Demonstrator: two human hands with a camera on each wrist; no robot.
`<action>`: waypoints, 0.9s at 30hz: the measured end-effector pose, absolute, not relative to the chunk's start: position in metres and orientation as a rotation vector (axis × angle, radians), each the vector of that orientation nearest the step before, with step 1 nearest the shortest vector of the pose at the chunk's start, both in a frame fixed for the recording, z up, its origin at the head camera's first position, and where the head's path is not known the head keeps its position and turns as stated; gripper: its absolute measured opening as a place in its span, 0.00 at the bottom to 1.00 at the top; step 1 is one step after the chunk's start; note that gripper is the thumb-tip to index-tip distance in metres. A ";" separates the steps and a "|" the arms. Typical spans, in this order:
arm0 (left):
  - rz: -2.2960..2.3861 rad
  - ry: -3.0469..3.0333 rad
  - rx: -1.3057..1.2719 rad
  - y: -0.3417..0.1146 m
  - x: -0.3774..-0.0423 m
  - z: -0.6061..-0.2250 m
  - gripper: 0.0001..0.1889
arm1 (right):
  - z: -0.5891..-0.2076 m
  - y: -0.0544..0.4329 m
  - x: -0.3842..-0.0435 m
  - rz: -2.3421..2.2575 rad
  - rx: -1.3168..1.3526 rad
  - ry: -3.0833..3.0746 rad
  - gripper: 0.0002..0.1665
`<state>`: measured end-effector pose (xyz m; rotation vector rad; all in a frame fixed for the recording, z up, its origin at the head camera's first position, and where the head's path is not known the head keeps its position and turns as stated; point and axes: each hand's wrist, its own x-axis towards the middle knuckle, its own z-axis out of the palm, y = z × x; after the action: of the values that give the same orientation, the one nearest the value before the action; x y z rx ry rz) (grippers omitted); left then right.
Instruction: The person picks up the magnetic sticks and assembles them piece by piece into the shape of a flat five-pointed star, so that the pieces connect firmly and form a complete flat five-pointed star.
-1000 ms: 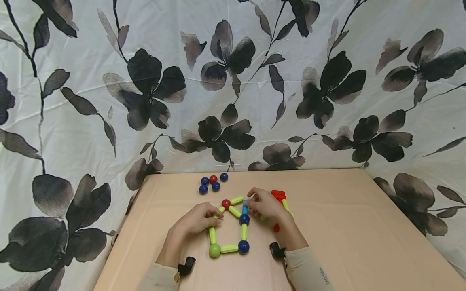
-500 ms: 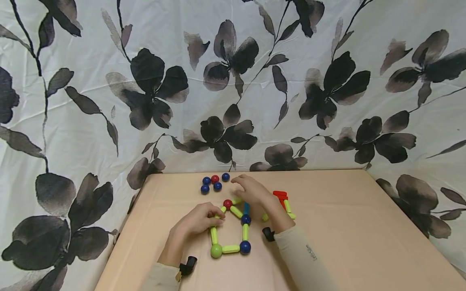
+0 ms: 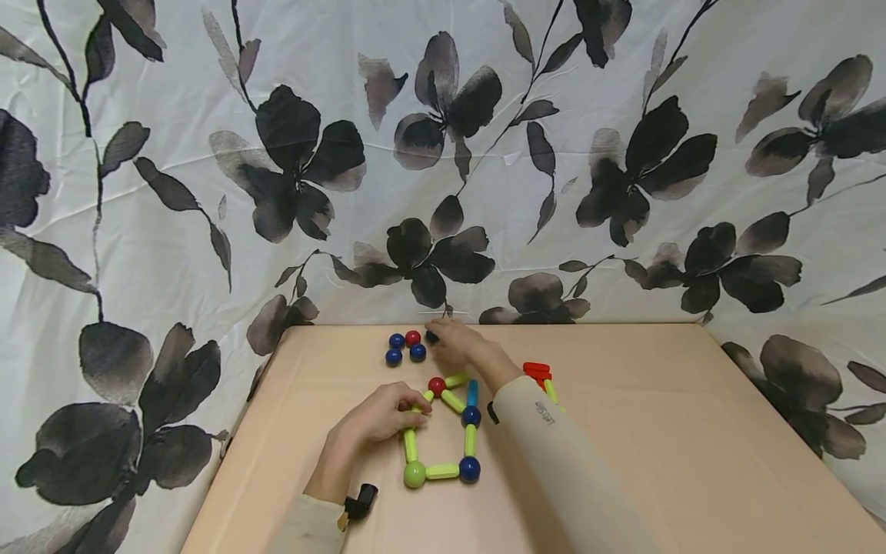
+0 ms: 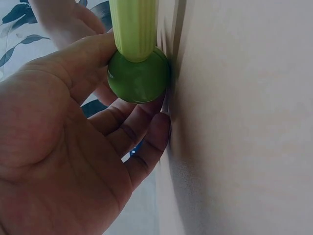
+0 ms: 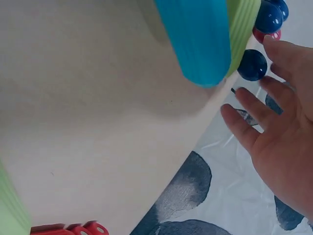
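In the head view, a frame of magnetic yellow-green rods and balls lies on the table: green ball [image 3: 414, 474], dark blue balls [image 3: 469, 469], red ball [image 3: 437, 386] and an upright-looking blue rod [image 3: 473, 393]. My left hand [image 3: 389, 413] pinches the frame's left side, its fingertips hiding that joint. In the left wrist view the green ball [image 4: 139, 75] stands in front of the fingers. My right hand [image 3: 465, 345] reaches to a loose dark blue ball [image 3: 432, 337]. In the right wrist view its fingers are spread beside this ball [image 5: 252, 64]; contact is unclear.
Several loose blue balls [image 3: 394, 356] and one red ball [image 3: 413, 338] sit near the table's [image 3: 657, 431] far edge. Red rods [image 3: 537, 371] and a yellow-green rod [image 3: 550, 391] lie to the right, partly behind the right sleeve. A floral cloth [image 3: 526, 192] hangs behind.
My right hand has let go of the blue rod and moved up and left to the loose blue ball at the far edge. The left hand keeps its hold on the frame.
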<state>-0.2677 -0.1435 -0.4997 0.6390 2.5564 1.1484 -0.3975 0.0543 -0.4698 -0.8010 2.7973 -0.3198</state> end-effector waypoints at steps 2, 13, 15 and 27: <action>1.148 2.554 0.645 -0.143 -0.268 -0.499 0.08 | -0.469 0.053 -0.396 -0.264 -0.791 2.808 0.31; 1.151 2.543 0.612 -0.142 -0.266 -0.498 0.08 | -0.469 0.063 -0.383 -0.430 -0.636 2.846 0.20; 1.148 2.547 0.618 -0.142 -0.266 -0.498 0.08 | -0.469 0.070 -0.378 -0.608 -0.526 2.846 0.22; 1.135 2.555 0.620 -0.141 -0.266 -0.499 0.08 | -0.470 0.124 -0.328 -1.175 -0.289 2.724 0.13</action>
<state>-0.2659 -0.1409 -0.4989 0.6198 2.5549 1.1353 -0.3283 0.1241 -0.4703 -0.2892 2.7236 -1.1746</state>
